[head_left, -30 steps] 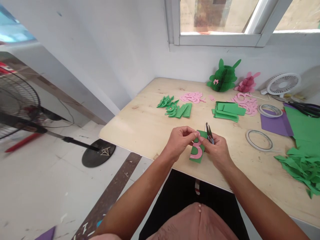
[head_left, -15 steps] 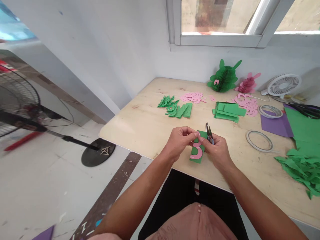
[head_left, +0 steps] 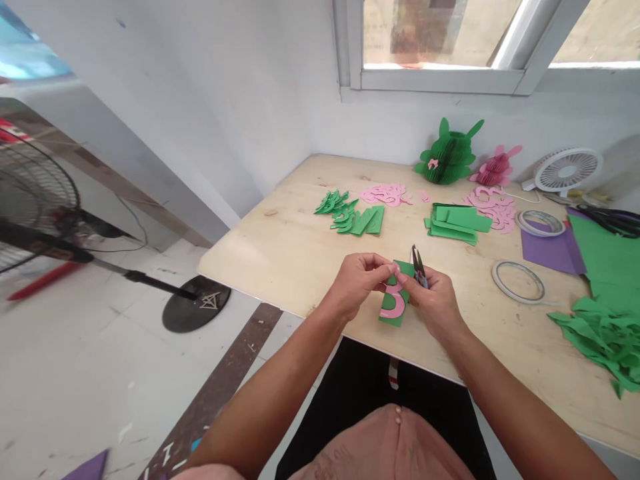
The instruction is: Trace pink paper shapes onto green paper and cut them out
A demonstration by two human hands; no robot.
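Between my two hands, over the table's front edge, is a green paper card [head_left: 406,293] with a pink paper figure 3 [head_left: 395,307] on its face. My left hand [head_left: 364,280] pinches the upper left of the card and figure with thumb and finger. My right hand [head_left: 434,297] grips the card's right side, its thumb on the upper part of the pink figure. Small scissors [head_left: 419,267] also sit in my right hand, blades pointing up and away from me. Fingers behind the card are hidden.
Green cut pieces [head_left: 345,213], pink paper curls [head_left: 387,194] and green strips [head_left: 457,223] lie further back. Tape rolls [head_left: 519,281], green scraps [head_left: 600,343] and a purple sheet [head_left: 553,250] are on the right. Paper bunnies [head_left: 447,160] and a small white fan [head_left: 569,170] stand by the wall.
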